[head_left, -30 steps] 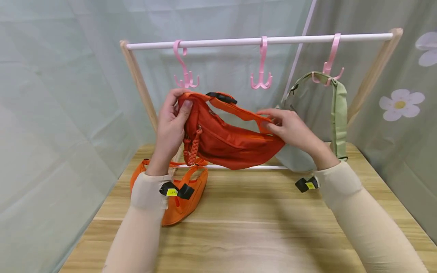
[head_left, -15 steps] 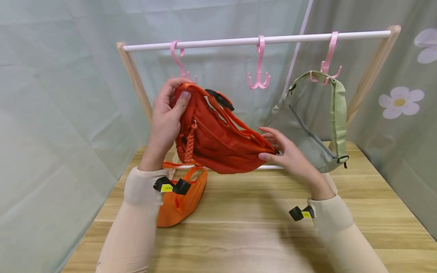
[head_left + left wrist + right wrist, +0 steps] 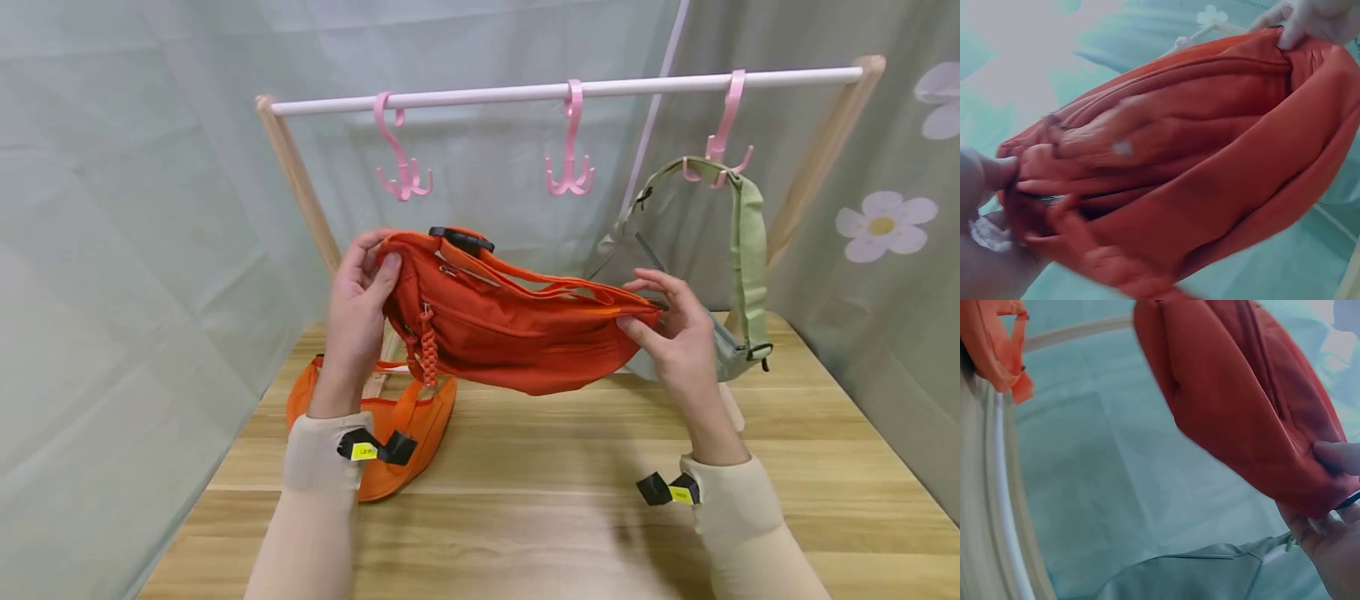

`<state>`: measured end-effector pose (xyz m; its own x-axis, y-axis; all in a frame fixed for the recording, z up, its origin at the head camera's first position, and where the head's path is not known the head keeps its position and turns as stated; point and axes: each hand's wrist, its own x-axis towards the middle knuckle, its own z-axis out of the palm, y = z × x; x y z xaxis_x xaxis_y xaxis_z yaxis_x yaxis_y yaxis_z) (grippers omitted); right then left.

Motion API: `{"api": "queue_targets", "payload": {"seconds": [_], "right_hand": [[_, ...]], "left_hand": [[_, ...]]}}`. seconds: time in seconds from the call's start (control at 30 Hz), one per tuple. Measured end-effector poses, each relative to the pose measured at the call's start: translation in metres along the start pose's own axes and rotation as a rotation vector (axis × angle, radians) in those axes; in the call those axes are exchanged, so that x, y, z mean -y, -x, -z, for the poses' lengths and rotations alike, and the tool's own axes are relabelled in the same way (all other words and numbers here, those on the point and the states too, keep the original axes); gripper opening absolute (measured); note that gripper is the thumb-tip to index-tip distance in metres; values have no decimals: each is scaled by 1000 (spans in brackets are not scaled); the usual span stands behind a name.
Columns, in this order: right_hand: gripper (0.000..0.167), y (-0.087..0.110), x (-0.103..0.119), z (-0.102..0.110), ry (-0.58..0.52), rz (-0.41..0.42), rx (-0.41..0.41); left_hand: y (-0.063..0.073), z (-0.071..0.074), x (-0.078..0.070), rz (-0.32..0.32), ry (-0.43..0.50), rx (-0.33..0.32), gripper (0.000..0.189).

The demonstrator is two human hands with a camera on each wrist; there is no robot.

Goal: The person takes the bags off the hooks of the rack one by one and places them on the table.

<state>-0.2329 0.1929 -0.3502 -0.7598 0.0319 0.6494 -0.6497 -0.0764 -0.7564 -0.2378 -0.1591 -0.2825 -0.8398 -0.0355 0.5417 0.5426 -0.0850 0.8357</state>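
A red-orange waist bag [image 3: 517,333] is stretched between my two hands, held above the table. My left hand [image 3: 357,312] pinches its left end, thumb on the front and fingers behind. At the opposite end, the right hand [image 3: 678,342] grips the bag's tip between thumb and fingers. Along the top edge runs an orange strap with a black buckle [image 3: 463,241]. A braided cord charm [image 3: 429,346] dangles from the front zipper. In the right wrist view, the bag's right tip [image 3: 1316,481] sits between thumb and fingers.
Behind the hands stands a rack with a white bar [image 3: 480,97] and pink hooks [image 3: 570,171]. A grey-green bag [image 3: 748,267] hangs from the right hook. An orange bag [image 3: 420,425] lies on the wooden table [image 3: 525,475] at left, partly behind the left forearm.
The right hand has shifted from the strap to the bag's right tip and grips it. The left end rose, then came down, and the bag is now stretched nearly level.
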Motion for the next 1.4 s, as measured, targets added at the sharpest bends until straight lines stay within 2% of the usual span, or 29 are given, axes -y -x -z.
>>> {"api": "queue_targets", "payload": {"seconds": [0.13,0.3,0.53,0.67,0.8,1.0,1.2,1.4], "right_hand": [[58,2,10,5,21,25,-13],[58,4,18,12,18,65,32],[58,8,32,30,165,-22,98],[59,8,37,37,233,-43,138],[59,6,39,40,331,-79,193],[59,4,33,42,477,-144,338],[56,5,24,39,503,-159,420],[53,5,20,37,527,-173,449]], "left_hand": [[13,9,11,62,-10,88,33],[27,19,18,102,-53,132,34],[46,22,30,155,-55,218,32],[47,22,36,168,-28,260,31],[45,23,42,171,-26,270,30],[44,27,58,248,-106,313,32],[45,34,62,330,-174,358,34],[44,38,63,345,-181,400,36]]}}
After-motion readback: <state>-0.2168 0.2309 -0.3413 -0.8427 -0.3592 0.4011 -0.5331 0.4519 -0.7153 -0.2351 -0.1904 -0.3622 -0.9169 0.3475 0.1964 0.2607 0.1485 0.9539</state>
